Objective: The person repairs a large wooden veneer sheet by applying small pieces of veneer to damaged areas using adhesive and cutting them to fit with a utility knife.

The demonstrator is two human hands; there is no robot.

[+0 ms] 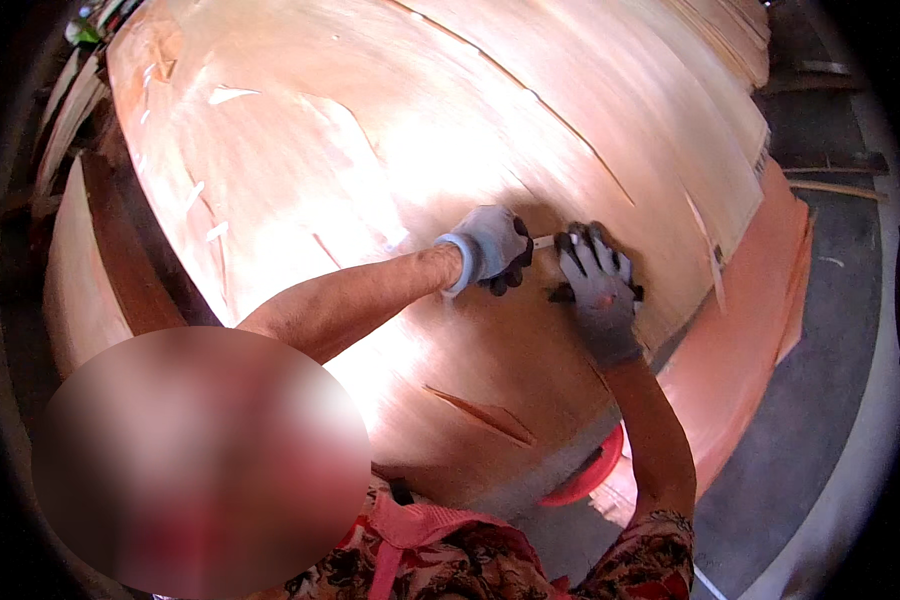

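Observation:
A broad, pale wood veneer sheet with cracks and torn slits lies under both hands. My left hand, in a grey glove with black fingers, is closed just right of the sheet's middle. From its fingers a short white strip, perhaps tape, runs toward my right hand. That hand, gloved the same way, presses flat on the veneer with its fingers spread, the fingertips by the strip's far end. A long dark split runs across the sheet beyond the hands. A torn slit lies nearer me.
Small white pieces are on the sheet's left part. Reddish veneer sticks out below its right edge. A round red object shows under the near edge. More wood sheets stand at the left. Grey floor lies to the right.

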